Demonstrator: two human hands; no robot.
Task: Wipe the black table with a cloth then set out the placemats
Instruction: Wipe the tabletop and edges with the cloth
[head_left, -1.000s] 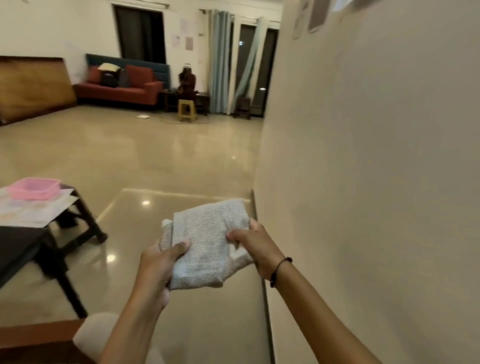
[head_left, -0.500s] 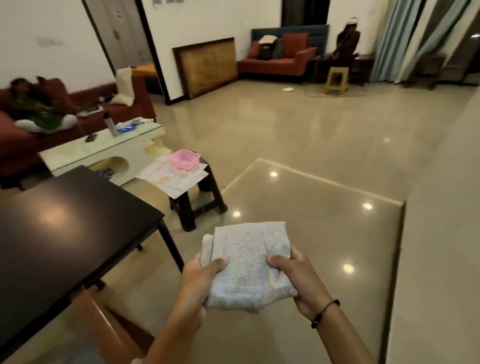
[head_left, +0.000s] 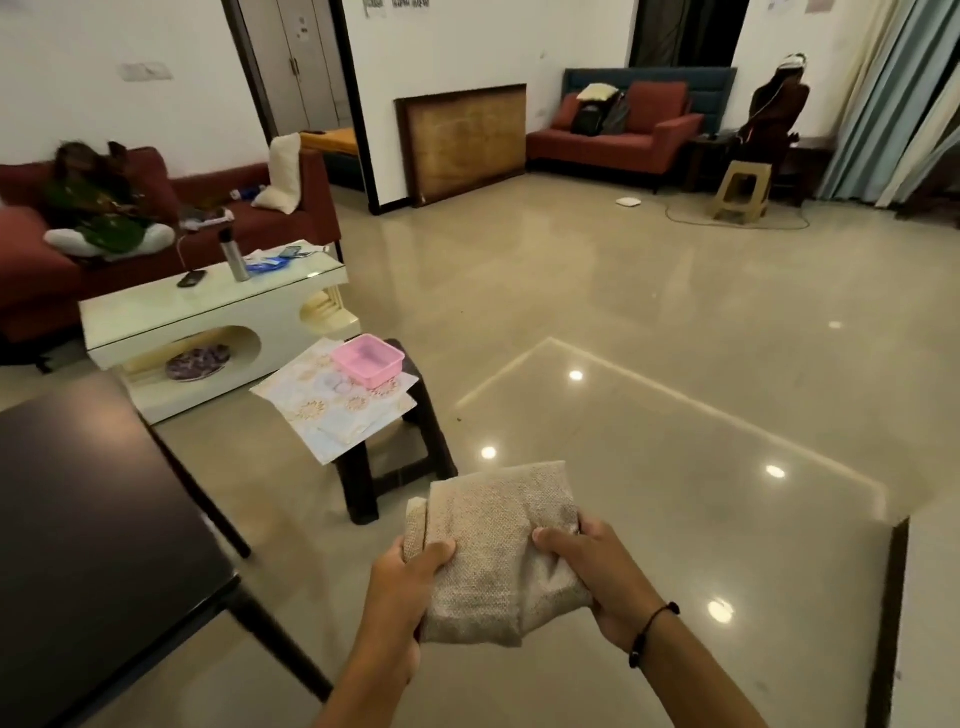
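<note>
Folded beige woven cloth (head_left: 496, 551) at lower centre; black counter (head_left: 88, 525) at left; patterned placemats (head_left: 322, 410) on a stool.

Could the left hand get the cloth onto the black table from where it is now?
Probably yes: the left hand grips the folded beige woven cloth, and nothing stands between it and the glossy black table alongside.

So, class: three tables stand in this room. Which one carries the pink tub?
The small dark stool-like table between the other two; the pink tub sits on patterned mats there, unlike the black table or white coffee table.
</note>
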